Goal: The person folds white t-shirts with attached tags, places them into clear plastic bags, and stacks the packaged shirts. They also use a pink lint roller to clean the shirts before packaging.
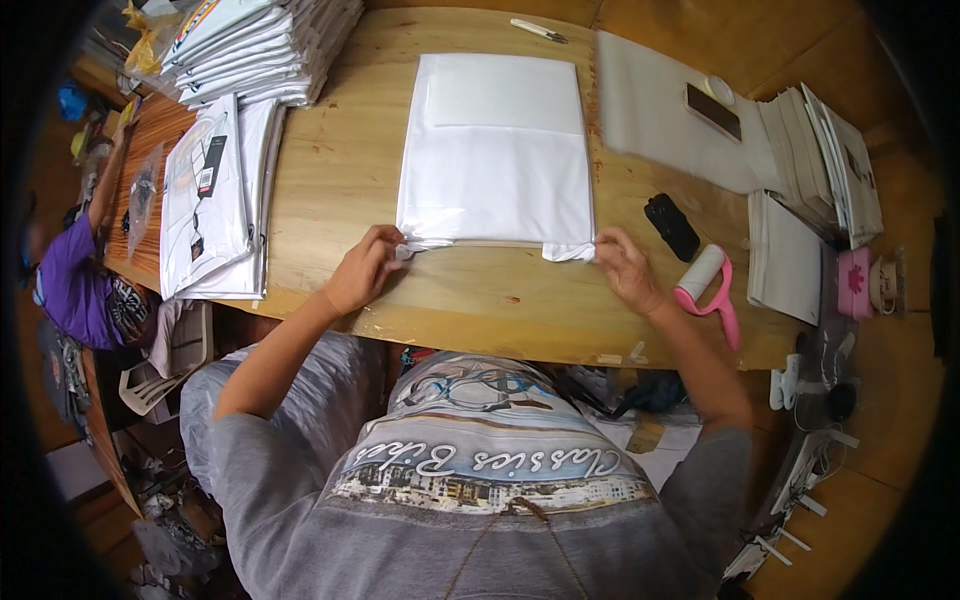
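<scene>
A white garment (pixel 495 190) lies folded into a rectangle on the wooden table in front of me. On its far half rests a flat white sheet (pixel 505 92). My left hand (pixel 368 268) pinches the garment's near left corner, fingers closed on the fabric. At the near right corner, my right hand (pixel 628 268) is likewise closed on the cloth. The garment's near edge runs between both hands, with small bunched folds at either end.
On the left are folded white shirts (pixel 210 200) with tags and a tall bagged stack (pixel 265 50). To the right sit a pink-handled lint roller (pixel 705 285), a black case-like object (pixel 672 228), a phone (pixel 713 111) and white sheets (pixel 785 255). A person in purple (pixel 75 275) is at far left.
</scene>
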The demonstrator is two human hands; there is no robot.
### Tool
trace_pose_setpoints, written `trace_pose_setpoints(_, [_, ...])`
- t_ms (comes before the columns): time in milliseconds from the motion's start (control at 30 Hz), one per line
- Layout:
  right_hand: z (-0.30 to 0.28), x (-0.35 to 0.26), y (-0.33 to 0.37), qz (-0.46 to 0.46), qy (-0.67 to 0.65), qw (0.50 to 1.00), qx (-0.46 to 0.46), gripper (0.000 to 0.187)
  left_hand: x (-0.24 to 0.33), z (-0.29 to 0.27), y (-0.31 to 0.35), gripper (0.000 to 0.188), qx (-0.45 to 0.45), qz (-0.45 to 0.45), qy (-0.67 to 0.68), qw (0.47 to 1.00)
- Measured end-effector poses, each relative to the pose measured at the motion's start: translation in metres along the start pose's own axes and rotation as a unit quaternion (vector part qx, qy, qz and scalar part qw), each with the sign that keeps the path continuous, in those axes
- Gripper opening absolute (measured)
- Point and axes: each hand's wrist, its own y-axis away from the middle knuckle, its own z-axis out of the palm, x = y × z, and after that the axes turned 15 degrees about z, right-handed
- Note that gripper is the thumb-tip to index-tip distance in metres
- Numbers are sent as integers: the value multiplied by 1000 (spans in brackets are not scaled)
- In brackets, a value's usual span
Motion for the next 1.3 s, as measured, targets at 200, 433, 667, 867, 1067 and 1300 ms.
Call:
trace_pose_setpoints(200, [33, 7, -22, 173, -87, 951, 240, 14, -6, 13, -29, 15, 161, -219, 54, 961])
trace_pose_setpoints(433, [38, -13, -50, 341, 143, 907, 202, 21, -26, 25, -50, 21, 46, -254, -229, 939])
trace_pose_setpoints(667, [37, -22, -57, 321, 371, 857, 158, 23, -26, 30, -60, 15, -145, -234, -454, 847])
trace_pose_setpoints(867, [40, -18, -49, 440, 193, 850, 215, 20, -34, 33, -33, 19, 73, -248, -391, 884])
trace_pose_setpoints(1067, [57, 14, -25, 158, 83, 925, 335, 30, -13, 27, -25, 24, 209, -59, -196, 956])
trace_pose_setpoints(1300, [87, -57, -40, 106, 254, 956, 101, 68, 3, 49, -39, 63, -89, -5, -322, 943])
